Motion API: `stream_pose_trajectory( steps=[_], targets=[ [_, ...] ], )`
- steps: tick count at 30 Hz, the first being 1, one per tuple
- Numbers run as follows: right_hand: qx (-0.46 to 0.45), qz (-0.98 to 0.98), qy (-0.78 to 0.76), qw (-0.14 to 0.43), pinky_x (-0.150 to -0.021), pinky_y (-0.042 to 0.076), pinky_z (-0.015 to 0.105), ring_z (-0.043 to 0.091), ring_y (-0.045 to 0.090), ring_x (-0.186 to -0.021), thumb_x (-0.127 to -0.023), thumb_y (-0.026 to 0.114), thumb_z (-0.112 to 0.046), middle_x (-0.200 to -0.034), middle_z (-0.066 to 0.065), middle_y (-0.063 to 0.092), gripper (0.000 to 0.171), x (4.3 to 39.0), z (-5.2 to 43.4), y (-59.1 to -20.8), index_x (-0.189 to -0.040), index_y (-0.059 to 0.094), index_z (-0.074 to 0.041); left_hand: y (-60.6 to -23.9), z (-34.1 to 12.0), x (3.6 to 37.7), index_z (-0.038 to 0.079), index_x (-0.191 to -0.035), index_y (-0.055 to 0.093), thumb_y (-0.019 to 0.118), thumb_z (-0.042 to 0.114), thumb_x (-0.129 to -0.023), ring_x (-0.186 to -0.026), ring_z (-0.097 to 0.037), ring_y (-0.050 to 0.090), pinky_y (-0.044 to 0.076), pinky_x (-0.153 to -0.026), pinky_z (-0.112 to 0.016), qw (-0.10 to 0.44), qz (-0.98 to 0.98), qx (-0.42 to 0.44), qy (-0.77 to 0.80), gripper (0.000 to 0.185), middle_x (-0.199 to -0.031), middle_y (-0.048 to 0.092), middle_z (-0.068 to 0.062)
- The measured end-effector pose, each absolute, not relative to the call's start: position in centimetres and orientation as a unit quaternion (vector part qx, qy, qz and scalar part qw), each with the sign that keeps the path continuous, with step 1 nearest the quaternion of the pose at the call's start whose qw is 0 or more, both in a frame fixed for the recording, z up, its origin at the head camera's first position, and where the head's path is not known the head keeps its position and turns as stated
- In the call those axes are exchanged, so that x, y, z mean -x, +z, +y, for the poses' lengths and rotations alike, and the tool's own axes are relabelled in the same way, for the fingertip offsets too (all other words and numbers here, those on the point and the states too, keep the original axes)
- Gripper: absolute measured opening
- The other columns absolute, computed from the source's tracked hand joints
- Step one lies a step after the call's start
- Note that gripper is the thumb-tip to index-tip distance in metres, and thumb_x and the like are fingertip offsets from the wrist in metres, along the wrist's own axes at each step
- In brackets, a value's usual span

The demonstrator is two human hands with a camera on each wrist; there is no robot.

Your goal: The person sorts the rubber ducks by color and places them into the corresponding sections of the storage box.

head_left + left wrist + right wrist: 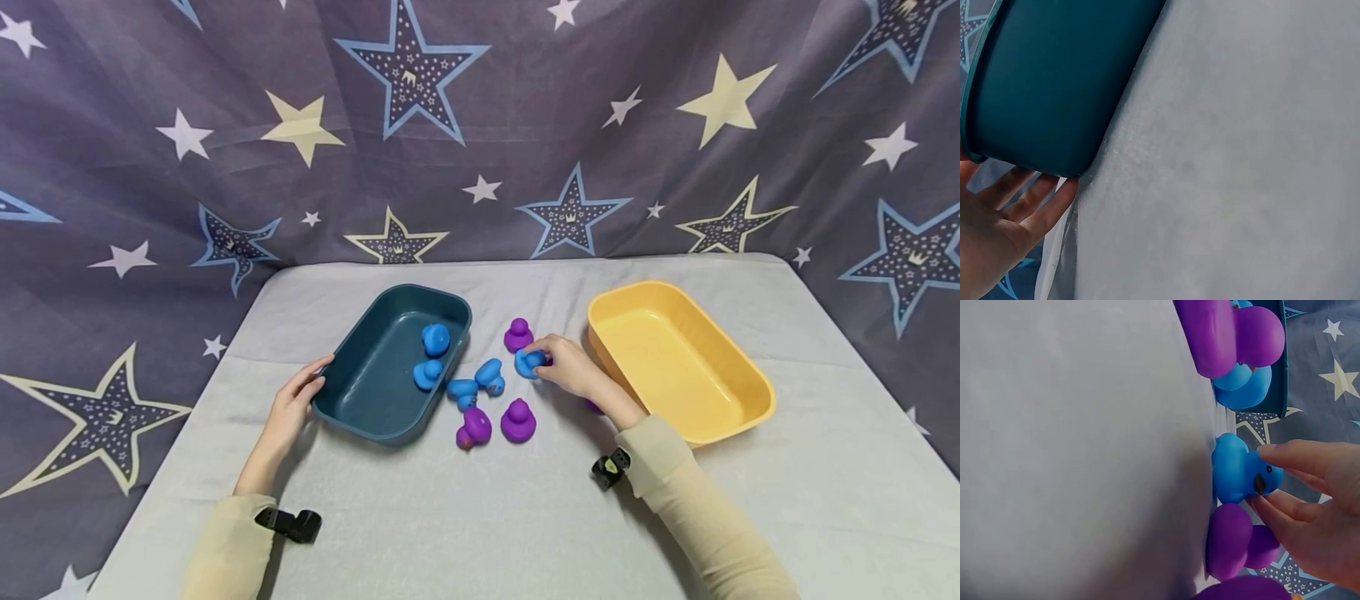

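Note:
My right hand (542, 362) pinches a blue duck (529, 362) by the head between the two bins; in the right wrist view the fingertips (1264, 450) close on the blue duck (1235, 467), which still sits on the cloth. A purple duck (1230, 540) lies right beside it. My left hand (298, 398) rests with straight fingers against the near left corner of the teal bin (352, 400); the left wrist view shows the fingers (1041, 203) touching the teal bin's outer wall (1054, 81). Two blue ducks (432, 354) lie inside that bin.
An empty yellow bin (738, 379) stands at the right. Loose on the grey cloth (480, 517) between the bins are two blue ducks (480, 382) and purple ducks (517, 335), (474, 427), (518, 420). A star-printed curtain (480, 125) hangs behind the table.

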State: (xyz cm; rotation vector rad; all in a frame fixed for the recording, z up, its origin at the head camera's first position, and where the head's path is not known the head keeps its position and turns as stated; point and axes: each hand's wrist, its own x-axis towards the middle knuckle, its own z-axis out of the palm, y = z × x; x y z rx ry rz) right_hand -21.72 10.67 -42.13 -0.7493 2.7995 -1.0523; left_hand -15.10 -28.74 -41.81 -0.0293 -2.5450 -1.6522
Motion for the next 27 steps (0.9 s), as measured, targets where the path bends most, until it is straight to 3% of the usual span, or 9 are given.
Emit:
stream_pose_trajectory(
  steps=[9, 20, 27],
  targets=[
    [0.235, 0.911, -0.338, 0.028, -0.082, 0.043, 0.039, 0.026, 0.054, -0.093, -0.075, 0.063, -0.001, -0.103, 0.017, 0.059, 0.027, 21.92, 10.57, -42.53, -0.103, 0.064, 0.000, -41.74, -28.63, 15.06, -0.003, -0.128, 0.042, 0.040, 0.013, -0.094, -0.048, -0.004, 0.028, 0.033, -0.047, -0.027, 0.043, -0.837, 0.001, -0.546, 0.037, -0.091, 0.044, -0.007],
    [0.233, 0.908, -0.347, 0.022, -0.080, 0.043, 0.039, 0.026, 0.054, -0.091, -0.075, 0.062, 0.001, -0.102, 0.017, 0.059, 0.027, 22.08, 10.63, -42.91, -0.102, 0.064, 0.000, -41.71, -28.58, 15.03, -0.002, -0.129, 0.040, 0.039, 0.015, -0.095, -0.060, -0.005, 0.038, 0.039, -0.056, -0.021, 0.032, -0.834, -0.006, -0.550, 0.038, -0.101, 0.045, -0.013],
    [0.234, 0.903, -0.359, 0.017, -0.077, 0.044, 0.036, 0.023, 0.054, -0.087, -0.075, 0.060, 0.001, -0.102, 0.016, 0.059, 0.027, 22.03, 10.65, -42.87, -0.101, 0.065, 0.000, -41.76, -28.59, 15.08, -0.002, -0.128, 0.042, 0.040, 0.013, -0.094, -0.044, -0.003, 0.026, 0.032, -0.044, -0.024, 0.043, -0.836, -0.002, -0.547, 0.037, -0.092, 0.045, -0.009]
  ],
)
